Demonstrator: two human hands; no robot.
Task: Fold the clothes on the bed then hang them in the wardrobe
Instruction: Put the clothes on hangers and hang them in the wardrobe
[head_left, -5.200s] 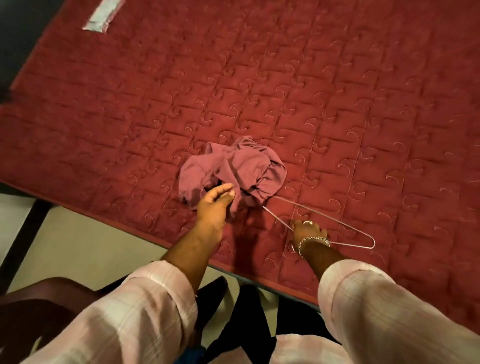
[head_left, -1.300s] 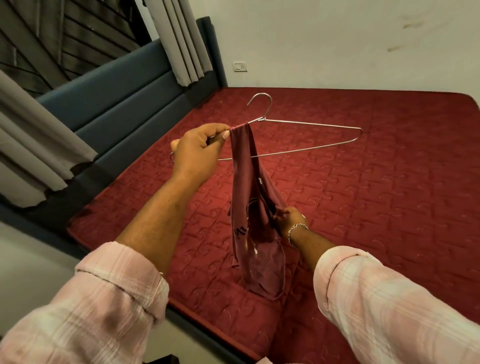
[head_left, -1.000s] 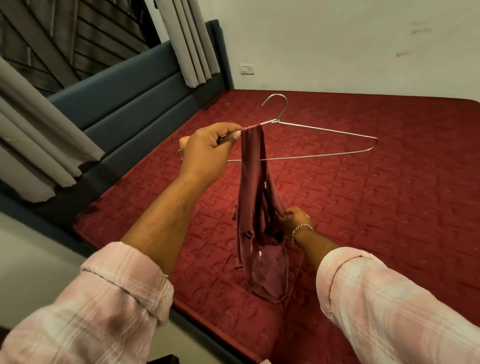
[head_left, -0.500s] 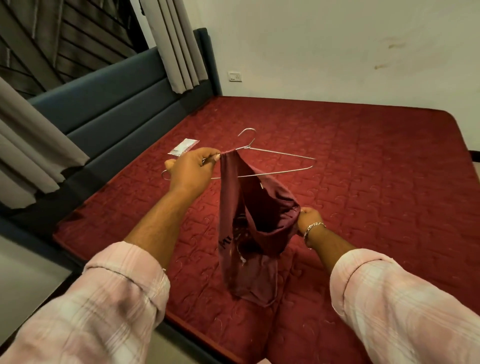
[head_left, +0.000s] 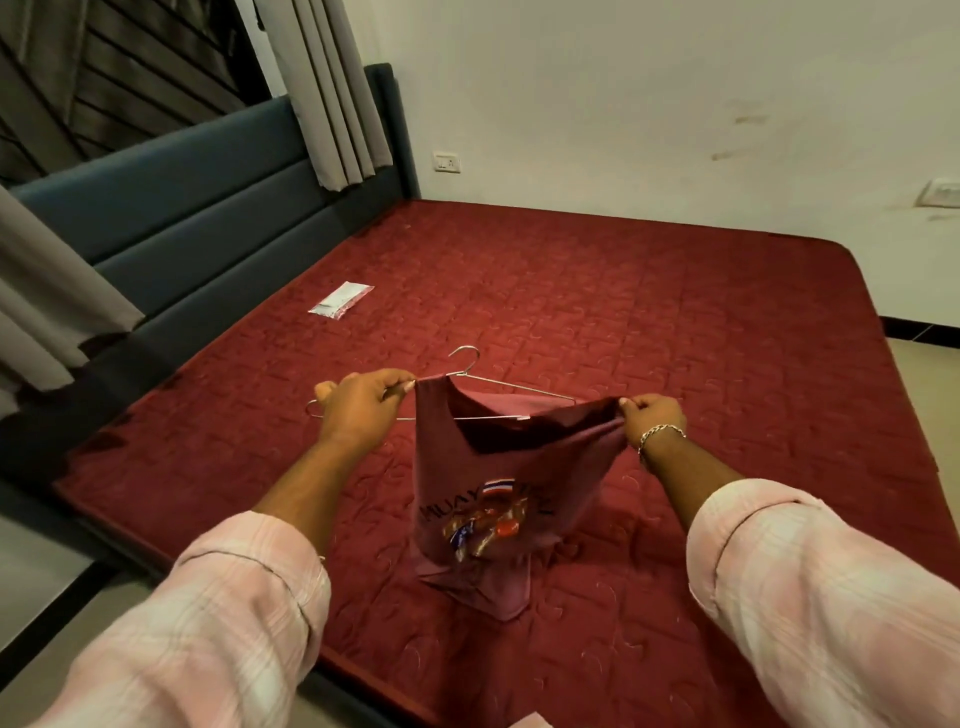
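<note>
We hold the maroon sleeveless top up over the near edge of the bed, its lower hem resting crumpled on the red quilted mattress. Our left hand has its fingers clamped on one shoulder strap and on the wire hanger together; the hanger's left end pokes out past that hand, and its hook points up toward the far side of the bed. Our right hand pinches the other strap, fingers closed on the cloth, stretching the neck opening wide. The hanger's right arm appears to sit inside that opening, not yet under the right strap.

What could go wrong, as we judge it: the wire is thin and smooth, so the strap may slide off the sloped arm once we let go, dropping the top to one side. Pulling the neckline too hard could overstretch it. If the left pinch loosens, hanger and strap part company and the garment falls back onto the bed. A small clear packet lies near the headboard, well apart from our work.
</note>
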